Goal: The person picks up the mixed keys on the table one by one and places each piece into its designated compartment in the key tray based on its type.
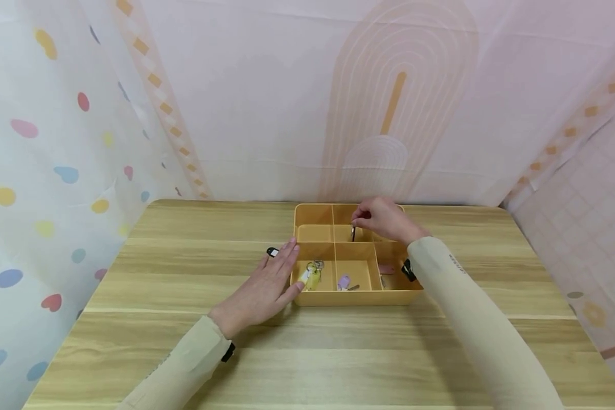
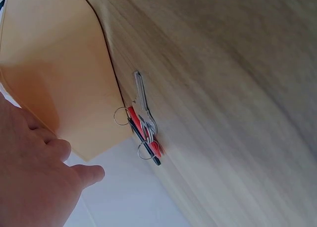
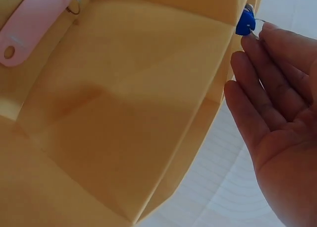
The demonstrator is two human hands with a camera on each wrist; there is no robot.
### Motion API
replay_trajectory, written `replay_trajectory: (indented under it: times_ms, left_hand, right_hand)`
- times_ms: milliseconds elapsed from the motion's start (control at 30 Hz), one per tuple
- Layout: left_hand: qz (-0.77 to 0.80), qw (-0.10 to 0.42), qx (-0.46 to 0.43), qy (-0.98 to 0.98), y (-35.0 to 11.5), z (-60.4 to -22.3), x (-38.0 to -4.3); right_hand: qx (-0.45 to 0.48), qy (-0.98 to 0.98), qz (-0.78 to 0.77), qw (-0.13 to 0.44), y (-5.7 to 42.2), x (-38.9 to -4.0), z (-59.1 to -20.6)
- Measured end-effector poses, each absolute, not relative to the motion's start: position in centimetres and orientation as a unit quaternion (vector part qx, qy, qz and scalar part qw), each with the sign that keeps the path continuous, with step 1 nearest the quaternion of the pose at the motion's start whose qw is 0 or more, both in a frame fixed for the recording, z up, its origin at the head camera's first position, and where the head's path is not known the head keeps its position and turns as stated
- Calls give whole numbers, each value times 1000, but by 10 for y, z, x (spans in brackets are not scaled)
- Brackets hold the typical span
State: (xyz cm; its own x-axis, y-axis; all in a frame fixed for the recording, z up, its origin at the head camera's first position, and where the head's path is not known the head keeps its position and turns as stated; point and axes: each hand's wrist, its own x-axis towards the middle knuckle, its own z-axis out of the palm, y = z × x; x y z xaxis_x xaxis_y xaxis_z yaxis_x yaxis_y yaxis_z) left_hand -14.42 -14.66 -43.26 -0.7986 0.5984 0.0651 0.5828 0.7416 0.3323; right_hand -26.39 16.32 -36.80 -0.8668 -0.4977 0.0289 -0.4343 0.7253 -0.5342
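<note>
A yellow divided box (image 1: pixel 356 298) stands on the wooden table. My left hand (image 1: pixel 261 290) rests with straight fingers along its left rim. Over the back right compartment, my right hand (image 1: pixel 381 217) pinches a metal ring carrying a blue key tag (image 3: pixel 245 24) between thumb and fingertip. Yellow-tagged keys (image 1: pixel 312 275) lie in the front left compartment. A purple-tagged key (image 1: pixel 344 282) sits in the front middle one, and a pink tag (image 1: pixel 386 269) in the front right. Beside the box, in the left wrist view, a key (image 2: pixel 140 95) lies with red (image 2: pixel 137 119) and black tags.
The wooden table (image 1: pixel 195 364) spreads around the box on the left, right and front. A patterned cloth (image 1: pixel 256 114) hangs behind the table's back edge, with more cloth along both sides. The box's thin dividers (image 1: pixel 335 267) separate its compartments.
</note>
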Motion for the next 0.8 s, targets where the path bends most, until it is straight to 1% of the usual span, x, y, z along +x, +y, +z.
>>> replay_trajectory:
  times_ms: [200, 367, 467, 600, 800]
  left_hand:
    - [172, 22, 317, 932, -147, -434, -145]
    - [174, 22, 317, 932, -149, -433, -145]
    - [172, 21, 316, 933, -151, -433, -145]
    - [171, 20, 315, 933, -154, -432, -144]
    - [173, 18, 309, 935, -158, -433, -143]
  right_hand:
    - [-249, 931, -254, 85, 164, -261, -367]
    - [-243, 932, -257, 83, 170, -248, -356]
    - [-248, 930, -262, 74, 176, -236, -349]
    - [-254, 927, -270, 47, 186, -218, -344]
    - [-250, 929, -272, 17, 198, -191, -350]
